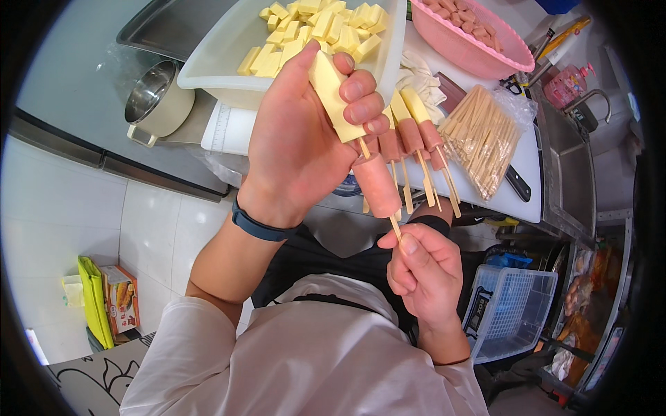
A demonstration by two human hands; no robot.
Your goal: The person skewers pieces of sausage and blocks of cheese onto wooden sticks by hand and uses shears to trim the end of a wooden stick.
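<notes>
My left hand is wrapped around a pale yellow block, perhaps cheese. A bamboo skewer enters the block's lower end and runs through a pink sausage piece just below it. Thumb and fingers of my right hand pinch the skewer's lower part. Behind my left hand, several finished-looking skewers of sausage and yellow block lie with their handles over the board's edge. More yellow blocks fill part of a white plastic tub above my hands.
A clear bag of bamboo skewers and a black-handled knife lie on the white cutting board. Sausage pieces fill a pink basket. A sink is at right, a small pot at left. Below sits a clear plastic crate.
</notes>
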